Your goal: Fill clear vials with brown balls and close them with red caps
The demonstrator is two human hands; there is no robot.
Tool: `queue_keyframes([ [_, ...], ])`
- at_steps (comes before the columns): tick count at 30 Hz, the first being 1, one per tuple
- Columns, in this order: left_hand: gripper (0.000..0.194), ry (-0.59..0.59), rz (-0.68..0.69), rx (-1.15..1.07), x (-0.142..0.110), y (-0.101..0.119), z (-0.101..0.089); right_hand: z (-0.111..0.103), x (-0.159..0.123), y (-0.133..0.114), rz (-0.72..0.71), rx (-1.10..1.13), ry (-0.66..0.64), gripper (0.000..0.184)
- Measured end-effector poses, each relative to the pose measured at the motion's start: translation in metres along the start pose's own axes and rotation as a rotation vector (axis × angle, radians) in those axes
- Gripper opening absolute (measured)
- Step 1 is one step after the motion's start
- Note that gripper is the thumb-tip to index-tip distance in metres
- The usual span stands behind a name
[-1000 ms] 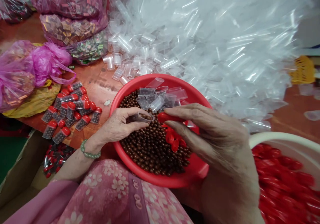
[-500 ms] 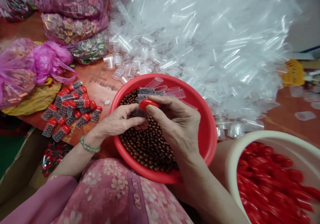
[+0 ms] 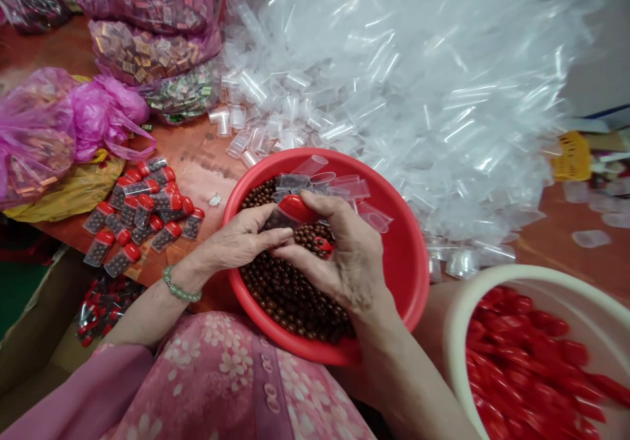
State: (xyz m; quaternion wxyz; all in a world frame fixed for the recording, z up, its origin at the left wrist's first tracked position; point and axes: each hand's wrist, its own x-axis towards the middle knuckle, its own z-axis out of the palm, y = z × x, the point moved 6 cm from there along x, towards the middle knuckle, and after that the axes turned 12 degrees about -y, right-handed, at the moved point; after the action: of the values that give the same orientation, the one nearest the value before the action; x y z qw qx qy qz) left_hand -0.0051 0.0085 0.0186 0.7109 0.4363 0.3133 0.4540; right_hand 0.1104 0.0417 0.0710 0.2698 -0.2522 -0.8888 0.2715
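My left hand [image 3: 241, 240] pinches a small clear tube [image 3: 275, 220] filled with brown beads, held over a red basin [image 3: 403, 243]. My right hand [image 3: 339, 256] presses a red cap [image 3: 299, 208] onto the tube's end with thumb and forefinger; more red caps [image 3: 322, 246] show under its curled fingers. The basin holds many brown beads [image 3: 290, 296] and a few empty clear tubes [image 3: 325, 181] at its far side.
Capped filled tubes [image 3: 140, 210] lie on the brown table at left, more in a box [image 3: 98, 305] below. A huge heap of clear tubes [image 3: 394, 86] fills the back. A white basin [image 3: 453, 335] with red caps [image 3: 531, 361] stands at right. Pink bags [image 3: 73, 122] sit at far left.
My right hand came from the right side of the basin to my left hand and set the red cap against the tube. The view shifted slightly.
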Motion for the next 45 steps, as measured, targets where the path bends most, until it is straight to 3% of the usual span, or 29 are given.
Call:
queue_keyframes([
  [3, 0.039, 0.008, -0.038, -0.088, 0.001, -0.005, 0.001, 0.008, 0.001, -0.002, -0.085, -0.212, -0.067, 0.083],
  [10, 0.040, -0.008, -0.032, -0.153, 0.006, -0.007, 0.001, 0.016, 0.007, -0.007, -0.167, -0.510, -0.038, 0.063],
  [22, 0.040, -0.094, -0.046, -0.297, 0.008, -0.011, 0.005, 0.016, 0.004, -0.006, -0.246, -0.521, -0.004, 0.064],
  [28, 0.057, -0.066, -0.092, -0.357, 0.012, -0.012, 0.000, 0.010, 0.003, -0.003, -0.213, -0.498, -0.014, 0.063],
  [31, 0.059, -0.044, -0.117, -0.431, 0.010, -0.011, -0.003, -0.008, -0.001, 0.004, -0.098, -0.528, 0.124, 0.065],
  [33, 0.055, 0.044, -0.082, -0.451, 0.008, -0.010, -0.008, -0.015, -0.004, 0.003, -0.088, -0.567, 0.212, 0.069],
  [37, 0.055, 0.162, -0.037, -0.373, 0.006, -0.010, -0.015, 0.000, -0.005, -0.004, -0.255, -0.602, 0.055, 0.066],
  [40, 0.057, 0.112, -0.059, -0.316, 0.009, -0.011, -0.010, -0.004, -0.006, -0.002, -0.192, -0.582, 0.148, 0.070],
  [43, 0.060, 0.030, -0.088, -0.282, 0.013, -0.009, -0.003, 0.006, -0.005, -0.005, -0.261, -0.518, 0.027, 0.065],
  [45, 0.064, -0.027, -0.117, -0.287, 0.015, -0.009, 0.002, 0.009, -0.005, -0.007, -0.276, -0.486, 0.013, 0.063],
])
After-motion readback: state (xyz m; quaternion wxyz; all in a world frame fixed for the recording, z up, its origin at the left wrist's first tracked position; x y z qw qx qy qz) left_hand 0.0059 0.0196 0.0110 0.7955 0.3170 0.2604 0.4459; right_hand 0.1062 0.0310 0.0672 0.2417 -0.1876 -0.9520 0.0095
